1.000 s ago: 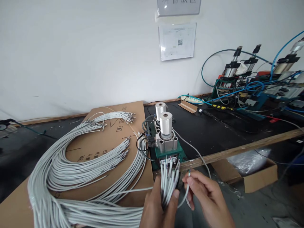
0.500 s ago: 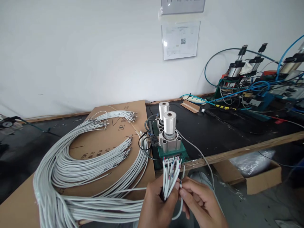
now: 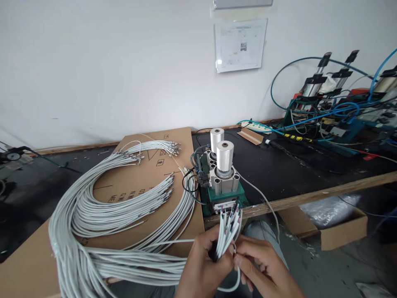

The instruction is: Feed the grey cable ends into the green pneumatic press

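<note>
My left hand [image 3: 203, 265] is closed around a bunch of grey-white cables [image 3: 228, 229], their stripped ends fanned upward just in front of a small green pneumatic press [image 3: 222, 182] with two silver cylinders. My right hand [image 3: 263, 269] pinches a single cable [image 3: 236, 265] beside the bunch, its end pressed against the others. The cables trail left into a large looped bundle [image 3: 102, 231] lying on a flat cardboard sheet [image 3: 136, 186].
A black bench top with a wooden front edge [image 3: 310, 200] runs to the right. More pneumatic machines with blue hoses [image 3: 335, 107] stand at the back right. An open cardboard box [image 3: 338, 231] sits on the floor below. A paper notice [image 3: 240, 44] hangs on the white wall.
My right hand brought its single cable left and down against the bunch held by my left hand. The view shifted slightly down and left.
</note>
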`<state>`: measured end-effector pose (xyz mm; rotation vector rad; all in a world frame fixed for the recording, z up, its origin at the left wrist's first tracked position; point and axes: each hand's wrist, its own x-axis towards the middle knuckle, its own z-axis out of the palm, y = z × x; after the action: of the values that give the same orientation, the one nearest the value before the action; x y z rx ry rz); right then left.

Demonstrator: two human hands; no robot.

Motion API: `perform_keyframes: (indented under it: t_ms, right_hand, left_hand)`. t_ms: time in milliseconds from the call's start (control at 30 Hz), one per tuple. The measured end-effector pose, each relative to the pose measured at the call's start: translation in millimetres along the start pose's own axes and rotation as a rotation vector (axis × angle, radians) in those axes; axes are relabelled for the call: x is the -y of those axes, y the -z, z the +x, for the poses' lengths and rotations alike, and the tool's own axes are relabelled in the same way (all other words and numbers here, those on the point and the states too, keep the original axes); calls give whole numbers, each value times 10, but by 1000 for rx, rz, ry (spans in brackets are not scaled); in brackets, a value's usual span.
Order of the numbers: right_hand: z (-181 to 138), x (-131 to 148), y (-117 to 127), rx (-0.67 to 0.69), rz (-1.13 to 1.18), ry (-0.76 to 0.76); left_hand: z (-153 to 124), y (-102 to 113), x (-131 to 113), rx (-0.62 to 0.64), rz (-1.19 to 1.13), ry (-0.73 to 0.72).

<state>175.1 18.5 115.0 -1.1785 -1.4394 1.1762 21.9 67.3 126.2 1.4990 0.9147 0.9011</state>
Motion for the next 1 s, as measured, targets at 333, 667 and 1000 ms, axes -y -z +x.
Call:
perform_keyframes:
  t_ms: [333,667,1000]
  right_hand:
    - [-40,115,-18,-36,-87,23]
    - [-27,183,90,73,-297,178]
    - [-21,117,71,4,-235,152]
  left_hand:
    - [2,8,-30,25,39,-22]
    - [-13,-61,-78,-13,242,-107]
    - [-21,-24,-78,22,287,-113]
